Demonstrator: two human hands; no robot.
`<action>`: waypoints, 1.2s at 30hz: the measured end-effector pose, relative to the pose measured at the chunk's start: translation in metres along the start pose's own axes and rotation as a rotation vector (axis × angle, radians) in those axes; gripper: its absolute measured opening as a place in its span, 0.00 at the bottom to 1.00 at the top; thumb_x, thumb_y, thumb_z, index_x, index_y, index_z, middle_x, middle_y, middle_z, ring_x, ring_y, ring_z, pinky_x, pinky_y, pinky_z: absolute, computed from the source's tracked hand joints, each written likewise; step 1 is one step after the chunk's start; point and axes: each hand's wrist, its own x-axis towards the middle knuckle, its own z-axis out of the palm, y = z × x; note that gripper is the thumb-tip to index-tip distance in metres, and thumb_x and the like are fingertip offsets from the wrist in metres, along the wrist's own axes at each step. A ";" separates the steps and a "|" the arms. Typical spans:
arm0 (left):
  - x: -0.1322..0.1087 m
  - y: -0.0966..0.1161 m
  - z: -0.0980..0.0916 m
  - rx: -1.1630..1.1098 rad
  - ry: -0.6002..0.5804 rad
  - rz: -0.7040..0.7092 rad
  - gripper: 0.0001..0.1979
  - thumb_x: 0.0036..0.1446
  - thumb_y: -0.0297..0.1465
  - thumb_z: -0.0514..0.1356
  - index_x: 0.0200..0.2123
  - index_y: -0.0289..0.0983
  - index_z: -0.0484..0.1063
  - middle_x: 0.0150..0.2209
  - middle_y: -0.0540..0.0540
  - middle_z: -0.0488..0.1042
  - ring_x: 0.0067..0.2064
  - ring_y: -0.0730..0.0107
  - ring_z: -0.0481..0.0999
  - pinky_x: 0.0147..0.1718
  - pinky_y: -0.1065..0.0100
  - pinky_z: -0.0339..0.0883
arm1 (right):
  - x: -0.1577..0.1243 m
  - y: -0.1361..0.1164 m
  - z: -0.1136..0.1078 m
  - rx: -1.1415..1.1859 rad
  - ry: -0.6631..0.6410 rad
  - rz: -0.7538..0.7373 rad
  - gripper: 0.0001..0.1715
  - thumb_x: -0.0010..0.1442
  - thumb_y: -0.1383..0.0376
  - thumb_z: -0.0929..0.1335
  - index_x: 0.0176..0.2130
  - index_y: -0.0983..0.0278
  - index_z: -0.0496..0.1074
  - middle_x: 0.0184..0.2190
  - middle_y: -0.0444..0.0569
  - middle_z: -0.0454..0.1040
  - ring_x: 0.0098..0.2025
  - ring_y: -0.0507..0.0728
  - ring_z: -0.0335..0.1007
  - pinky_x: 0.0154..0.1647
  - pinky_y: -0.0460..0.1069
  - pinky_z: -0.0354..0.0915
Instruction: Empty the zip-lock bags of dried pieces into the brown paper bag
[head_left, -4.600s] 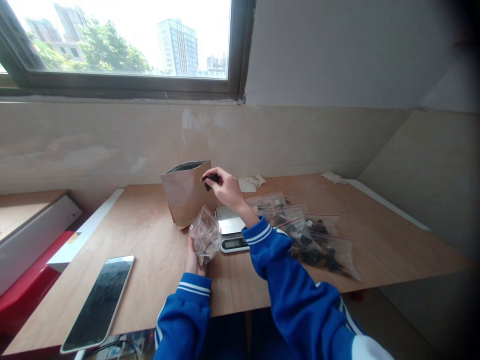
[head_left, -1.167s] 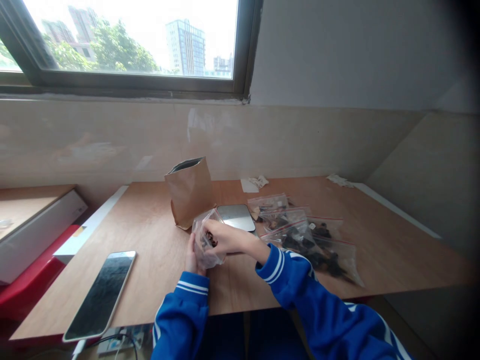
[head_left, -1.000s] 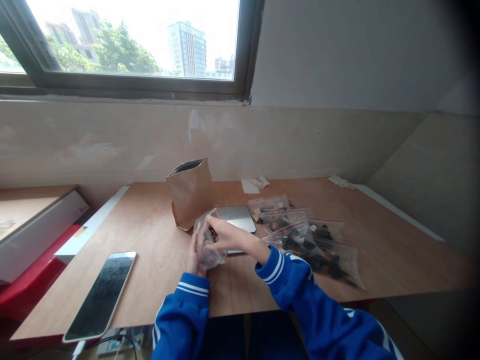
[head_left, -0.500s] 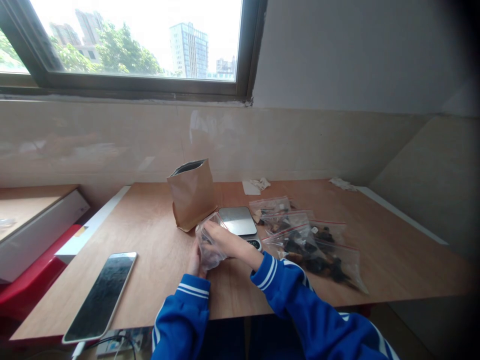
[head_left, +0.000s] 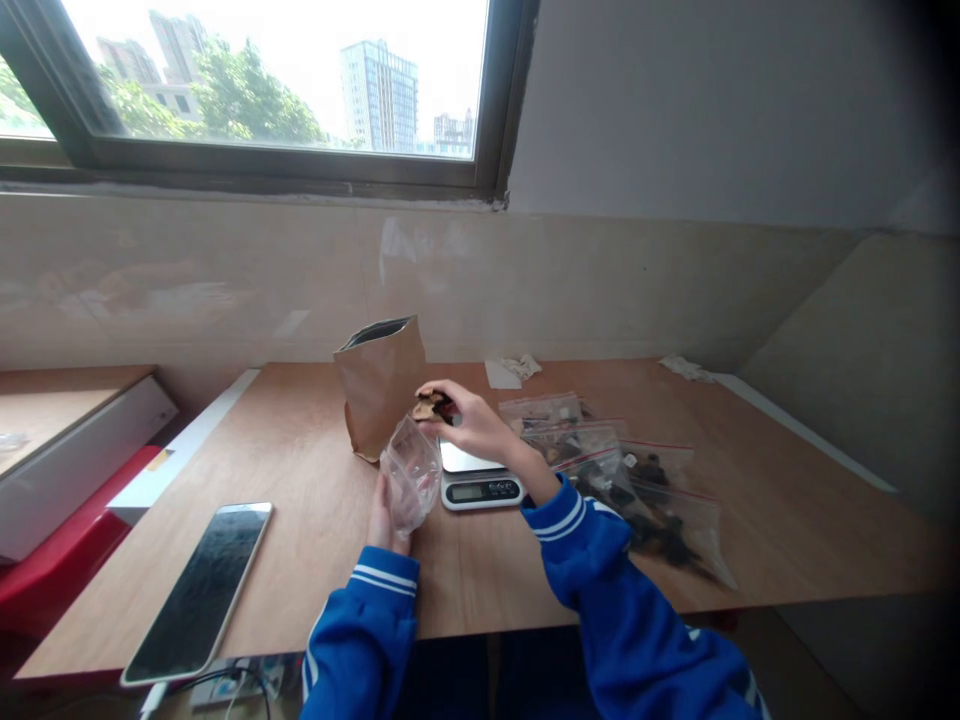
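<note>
My left hand [head_left: 385, 515] is closed around a clear plastic bag [head_left: 411, 480], keeping it upright with its mouth facing up. Above the bag's mouth, my right hand [head_left: 472, 422] pinches a curled, dry brown piece [head_left: 432, 405] that looks like a dried mushroom; I cannot make out its exact kind. Under my right hand is a white digital scale [head_left: 480, 492], its metal plate partly covered by the hand. A brown paper pouch [head_left: 381, 385] with an open top stands just behind the plastic bag.
Several zip bags [head_left: 637, 490] of dark and brown dried pieces lie to the right. A smartphone [head_left: 202, 590] with a cable plugged in rests at the table's left front. Crumpled tissue [head_left: 521, 368] lies at the back, below the window [head_left: 285, 90].
My right hand has come up out of the clear plastic bag with the brown piece in its fingers. The scale's display has come into sight.
</note>
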 end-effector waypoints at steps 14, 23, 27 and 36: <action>-0.003 0.000 0.001 0.018 -0.027 -0.041 0.23 0.63 0.37 0.49 0.60 0.38 0.60 0.49 0.42 0.74 0.49 0.60 0.74 0.51 0.61 0.65 | 0.120 0.011 0.019 -0.217 0.144 -0.276 0.21 0.57 0.73 0.63 0.51 0.67 0.61 0.49 0.54 0.66 0.53 0.54 0.61 0.56 0.48 0.57; -0.003 0.001 0.003 -0.014 -0.003 -0.090 0.26 0.62 0.39 0.49 0.62 0.39 0.56 0.50 0.41 0.74 0.48 0.63 0.75 0.53 0.62 0.63 | 0.130 0.010 0.021 -0.099 0.381 -0.260 0.20 0.56 0.71 0.66 0.49 0.63 0.61 0.48 0.52 0.66 0.50 0.56 0.63 0.55 0.50 0.59; -0.002 0.001 0.001 -0.011 -0.013 -0.100 0.26 0.62 0.40 0.49 0.62 0.39 0.56 0.49 0.42 0.75 0.49 0.62 0.74 0.53 0.63 0.63 | 0.146 0.018 0.032 -0.116 0.423 -0.245 0.20 0.56 0.73 0.65 0.49 0.61 0.62 0.47 0.52 0.66 0.52 0.58 0.61 0.56 0.53 0.58; -0.003 0.000 -0.001 0.013 0.025 -0.023 0.25 0.62 0.36 0.50 0.62 0.45 0.56 0.50 0.44 0.74 0.48 0.61 0.75 0.48 0.61 0.68 | 0.137 0.032 0.034 -0.094 0.248 -0.246 0.20 0.57 0.70 0.66 0.50 0.63 0.61 0.49 0.53 0.66 0.51 0.56 0.65 0.54 0.50 0.61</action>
